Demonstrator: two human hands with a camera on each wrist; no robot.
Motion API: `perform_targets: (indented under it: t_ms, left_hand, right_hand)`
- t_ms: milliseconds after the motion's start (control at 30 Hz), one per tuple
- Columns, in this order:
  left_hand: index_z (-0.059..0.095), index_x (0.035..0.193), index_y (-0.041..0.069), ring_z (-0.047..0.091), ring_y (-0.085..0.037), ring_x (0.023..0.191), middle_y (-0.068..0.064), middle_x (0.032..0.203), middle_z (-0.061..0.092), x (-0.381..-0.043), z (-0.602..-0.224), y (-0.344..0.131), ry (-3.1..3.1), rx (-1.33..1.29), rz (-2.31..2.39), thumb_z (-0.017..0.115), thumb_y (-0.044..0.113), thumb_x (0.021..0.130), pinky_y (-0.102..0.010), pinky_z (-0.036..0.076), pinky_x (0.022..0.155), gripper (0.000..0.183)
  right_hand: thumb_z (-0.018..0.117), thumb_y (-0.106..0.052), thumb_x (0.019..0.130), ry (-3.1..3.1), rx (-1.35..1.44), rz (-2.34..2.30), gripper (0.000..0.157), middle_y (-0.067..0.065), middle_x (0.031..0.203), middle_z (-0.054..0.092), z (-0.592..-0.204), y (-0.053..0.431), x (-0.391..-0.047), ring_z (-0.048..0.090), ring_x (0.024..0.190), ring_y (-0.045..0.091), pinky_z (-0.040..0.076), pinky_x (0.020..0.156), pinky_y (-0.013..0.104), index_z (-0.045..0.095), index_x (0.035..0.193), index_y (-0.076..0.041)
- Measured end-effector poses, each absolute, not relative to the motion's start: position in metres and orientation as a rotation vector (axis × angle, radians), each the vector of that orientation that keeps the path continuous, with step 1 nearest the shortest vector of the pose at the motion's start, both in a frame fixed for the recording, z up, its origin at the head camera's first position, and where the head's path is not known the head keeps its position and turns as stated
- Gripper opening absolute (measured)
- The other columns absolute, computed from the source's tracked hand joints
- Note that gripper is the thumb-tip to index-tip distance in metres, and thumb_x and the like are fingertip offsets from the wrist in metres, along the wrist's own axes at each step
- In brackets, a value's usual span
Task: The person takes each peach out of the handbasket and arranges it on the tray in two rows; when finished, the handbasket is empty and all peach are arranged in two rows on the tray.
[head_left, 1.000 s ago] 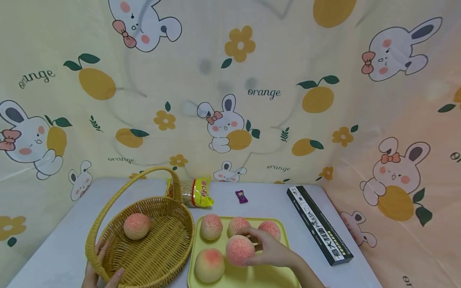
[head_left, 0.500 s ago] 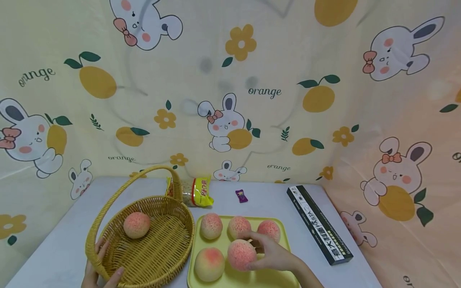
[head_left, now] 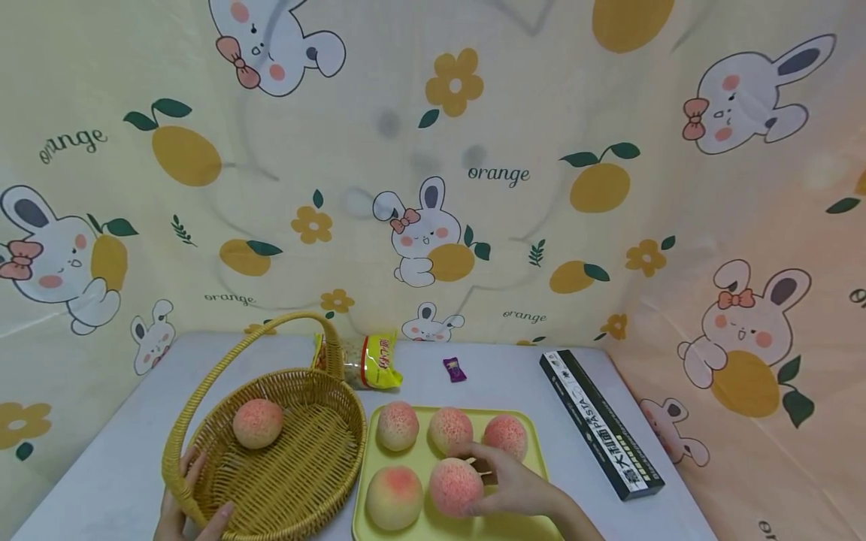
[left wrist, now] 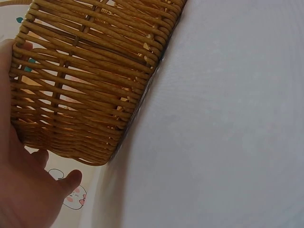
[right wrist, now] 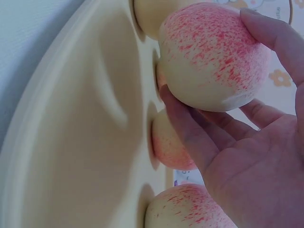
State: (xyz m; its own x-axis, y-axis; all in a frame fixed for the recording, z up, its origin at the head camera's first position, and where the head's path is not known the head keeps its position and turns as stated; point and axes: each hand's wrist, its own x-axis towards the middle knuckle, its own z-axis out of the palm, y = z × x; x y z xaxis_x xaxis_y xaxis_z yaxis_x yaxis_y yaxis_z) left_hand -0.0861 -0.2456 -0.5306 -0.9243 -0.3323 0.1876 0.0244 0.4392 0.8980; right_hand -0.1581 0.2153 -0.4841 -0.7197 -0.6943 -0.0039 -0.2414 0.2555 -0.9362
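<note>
My right hand (head_left: pixel 504 485) holds a pink-speckled peach (head_left: pixel 456 487) between thumb and fingers, over the front middle of a yellow tray (head_left: pixel 501 526). In the right wrist view the fingers curve round this peach (right wrist: pixel 213 57); whether it touches the tray I cannot tell. Three peaches line the tray's back, one of them the left peach (head_left: pixel 398 426). A larger yellowish peach (head_left: pixel 394 497) sits at front left. At the left, my left hand (head_left: pixel 186 511) grips the near-left rim of a wicker basket (head_left: pixel 291 466), seen from outside in the left wrist view. Inside lies one peach (head_left: pixel 258 423).
Behind the basket lies a yellow snack bag (head_left: pixel 368 362), partly hidden by the arched handle (head_left: pixel 230 361). A small purple wrapped candy (head_left: pixel 454 369) is at the back of the white table (head_left: pixel 501 376). A long black pasta box (head_left: pixel 602 424) lies at the right.
The right hand and its peach have moved slightly down and toward the tray's near side, baring more of the back middle peach. The left hand and basket keep their place.
</note>
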Motion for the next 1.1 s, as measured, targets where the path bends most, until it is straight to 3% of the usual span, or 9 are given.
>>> perform_targets:
  t_ms: [467, 800, 1100]
  left_hand:
    - [0.026, 0.157, 0.004, 0.002, -0.040, 0.149, -0.022, 0.163, 0.010, -0.087, -0.534, -0.244, -2.323, 0.269, -1.480, 0.070, 0.009, 0.092, -0.076, 0.018, 0.105, 0.079]
    - [0.024, 0.157, 0.002, 0.001, -0.044, 0.149, -0.022, 0.163, 0.007, -0.088, -0.533, -0.246, -2.356, 0.296, -1.481, 0.070, 0.015, 0.093, -0.080, 0.024, 0.096, 0.080]
    - [0.024, 0.157, 0.001, 0.003, -0.047, 0.147, -0.024, 0.162, 0.008, -0.089, -0.533, -0.248, -2.371, 0.318, -1.479, 0.072, 0.014, 0.091, -0.079, 0.021, 0.100, 0.083]
  right_hand:
    - [0.077, -0.013, 0.083, 2.004, -0.805, -1.493, 0.062, 0.011, 0.128, 0.058, -0.495, 0.217, -0.159, 0.063, 0.109, 0.020, 0.053, 0.091, 0.031, 0.050, 0.137, 0.001]
    - [0.077, -0.016, 0.084, 2.013, -0.766, -1.465, 0.057, 0.005, 0.129, 0.060, -0.498, 0.218, -0.159, 0.057, 0.115, 0.016, 0.051, 0.095, 0.028, 0.055, 0.136, -0.006]
    - [0.077, -0.015, 0.083, 1.981, -0.760, -1.476, 0.058, 0.006, 0.131, 0.060, -0.502, 0.218, -0.160, 0.056, 0.117, 0.016, 0.050, 0.096, 0.027, 0.055, 0.136, -0.005]
